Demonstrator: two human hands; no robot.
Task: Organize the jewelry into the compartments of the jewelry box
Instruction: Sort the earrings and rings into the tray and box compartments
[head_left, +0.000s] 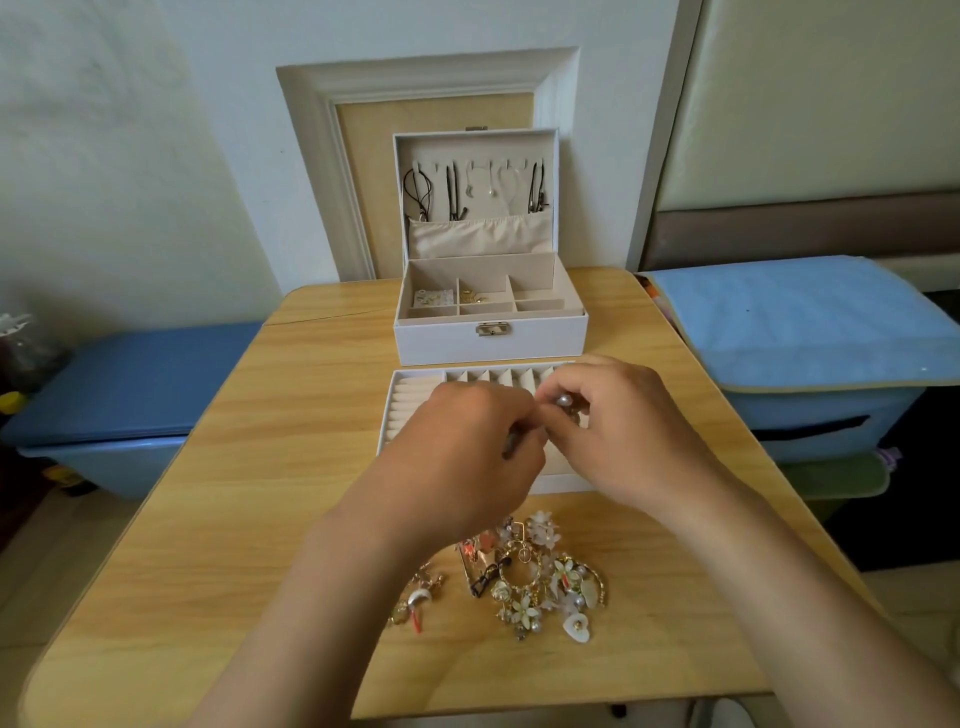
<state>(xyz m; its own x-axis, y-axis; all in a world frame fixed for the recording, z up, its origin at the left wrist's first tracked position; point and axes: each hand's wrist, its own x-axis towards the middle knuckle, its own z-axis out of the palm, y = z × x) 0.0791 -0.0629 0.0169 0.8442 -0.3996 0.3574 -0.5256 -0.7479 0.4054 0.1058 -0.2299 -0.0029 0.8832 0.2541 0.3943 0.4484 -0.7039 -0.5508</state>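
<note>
A white jewelry box (491, 343) stands open at the table's far side, with necklaces hanging in its lid and small gold pieces in two back compartments. Its removable tray (410, 387) lies in front of it, mostly covered by my hands. My left hand (462, 447) and my right hand (618, 421) meet above the tray, fingers pinched together on a pearl earring (563, 400). A thin dark piece sticks out under my left fingers. A pile of loose jewelry (535, 577) with flowers, pearls and gold hoops lies near the table's front.
The wooden table (249, 519) has a seam near its back left. A blue storage bin (130, 395) stands to the left, and another bin with a light blue cover (800, 322) to the right. A wall and door frame rise behind the box.
</note>
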